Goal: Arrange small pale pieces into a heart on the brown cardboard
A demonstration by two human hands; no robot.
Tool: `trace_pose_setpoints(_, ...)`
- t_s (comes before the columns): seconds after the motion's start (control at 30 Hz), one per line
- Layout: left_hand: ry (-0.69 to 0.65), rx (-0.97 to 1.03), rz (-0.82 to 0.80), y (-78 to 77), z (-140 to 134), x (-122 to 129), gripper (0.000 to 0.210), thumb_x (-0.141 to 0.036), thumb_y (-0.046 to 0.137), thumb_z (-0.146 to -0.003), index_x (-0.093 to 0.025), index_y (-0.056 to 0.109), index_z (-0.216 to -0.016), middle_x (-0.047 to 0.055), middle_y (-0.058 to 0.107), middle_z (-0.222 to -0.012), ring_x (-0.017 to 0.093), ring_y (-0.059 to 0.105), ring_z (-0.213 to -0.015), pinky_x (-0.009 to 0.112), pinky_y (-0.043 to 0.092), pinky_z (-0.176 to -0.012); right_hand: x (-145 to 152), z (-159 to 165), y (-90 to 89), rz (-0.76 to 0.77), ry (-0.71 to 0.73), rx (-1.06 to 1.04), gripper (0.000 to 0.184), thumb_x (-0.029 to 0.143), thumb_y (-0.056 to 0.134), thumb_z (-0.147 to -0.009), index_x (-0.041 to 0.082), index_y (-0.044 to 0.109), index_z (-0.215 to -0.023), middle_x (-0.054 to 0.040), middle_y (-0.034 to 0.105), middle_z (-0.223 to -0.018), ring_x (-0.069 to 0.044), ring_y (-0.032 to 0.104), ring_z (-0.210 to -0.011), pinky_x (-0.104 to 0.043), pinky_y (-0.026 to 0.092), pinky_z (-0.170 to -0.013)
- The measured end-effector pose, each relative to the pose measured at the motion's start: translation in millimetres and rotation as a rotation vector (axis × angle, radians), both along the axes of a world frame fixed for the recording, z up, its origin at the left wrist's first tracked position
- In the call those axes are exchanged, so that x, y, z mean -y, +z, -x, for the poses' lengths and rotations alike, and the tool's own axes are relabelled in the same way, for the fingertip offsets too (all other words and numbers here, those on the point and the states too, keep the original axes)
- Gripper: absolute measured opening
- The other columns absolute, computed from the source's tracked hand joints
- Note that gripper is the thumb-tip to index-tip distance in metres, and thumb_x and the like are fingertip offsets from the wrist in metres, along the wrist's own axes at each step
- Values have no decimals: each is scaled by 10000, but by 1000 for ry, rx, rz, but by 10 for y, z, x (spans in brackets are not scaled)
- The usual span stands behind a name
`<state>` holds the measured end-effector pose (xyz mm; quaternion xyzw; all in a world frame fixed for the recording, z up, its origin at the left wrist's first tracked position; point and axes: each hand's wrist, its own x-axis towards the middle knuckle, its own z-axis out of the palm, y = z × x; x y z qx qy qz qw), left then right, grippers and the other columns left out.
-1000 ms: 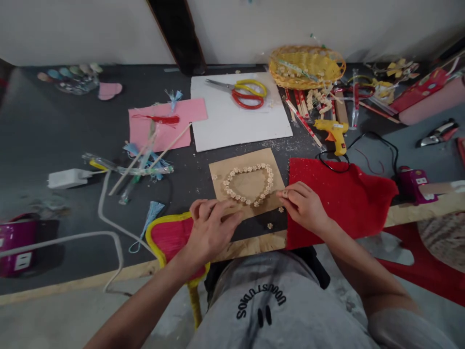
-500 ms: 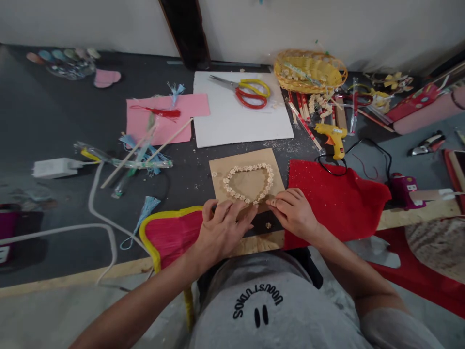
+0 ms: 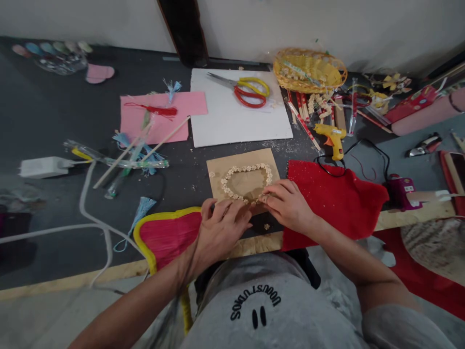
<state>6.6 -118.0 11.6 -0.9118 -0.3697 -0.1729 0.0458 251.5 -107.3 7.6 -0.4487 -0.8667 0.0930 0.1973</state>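
Since half a second ago, bringing the right hand (image 3: pixel 289 205) inward over the brown card (image 3: pixel 234 158) — now reaching the lower right of the flower outline (image 3: pixel 249 168) lying there, near the left hand (image 3: pixel 223 222). Probably turning from carrying to fitting — but not showing clearly, in either grip, whether clamping anything.
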Motion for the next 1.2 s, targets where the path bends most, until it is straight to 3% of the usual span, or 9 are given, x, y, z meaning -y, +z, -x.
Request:
trace_pose_setpoints(0.3,-15,47,-23,-37,-4,5,139,-386,693,-938,-256,714,-983,56,704,-1079,266,501,-1048,475,313,-1005,-128,51,0,-13,88,108,145,189,637,-950,280,749,-955,-50,680,-1255,-271,498,-1197,-456,460,-943)
trace_pose_setpoints(0.77,6,60,-23,-90,-2,28,241,-426,794,-861,-255,726,-1016,41,704,-1087,255,482,-1064,471,307,-1024,-148,61,-60,-91,114,92,131,238,626,-985,249,745,-930,-35,695,-1232,-247,467,-1189,-416,417,-952)
trace_pose_setpoints(1.2,3,60,-34,-84,16,20,287,-414,757,-893,-262,726,-1135,40,702,-1068,248,476,-1037,455,317,-1002,-148,76,-111,-95,103,49,144,246,619,-994,263,736,-913,-11,706,-1205,-231,481,-1173,-405,388,-960)
